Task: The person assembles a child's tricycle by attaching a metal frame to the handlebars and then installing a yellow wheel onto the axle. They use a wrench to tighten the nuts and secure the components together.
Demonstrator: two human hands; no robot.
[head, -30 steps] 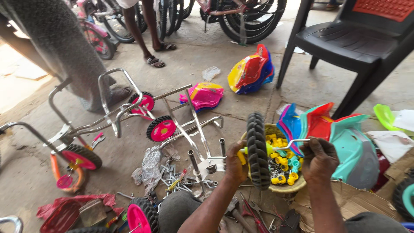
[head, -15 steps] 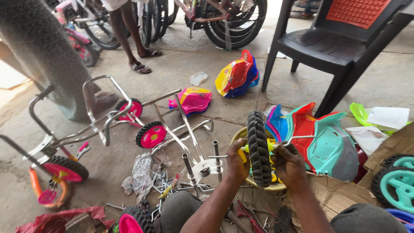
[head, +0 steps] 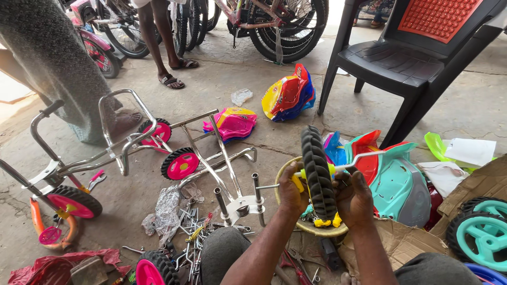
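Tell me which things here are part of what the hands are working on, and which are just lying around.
In hand:
left hand
right hand
black treaded wheel with yellow hub, gripped from both sides
bowl of small yellow parts beneath it

Lying about:
black plastic chair
tricycle frames with pink wheels
teal wheel
loose tools

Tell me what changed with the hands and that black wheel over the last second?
The right hand moved in from the bowl's right edge, closing against the wheel by its white axle. The left hand kept its grip on the wheel's other side, and the wheel stayed upright over the bowl. The tricycle frame and chair lie as before.
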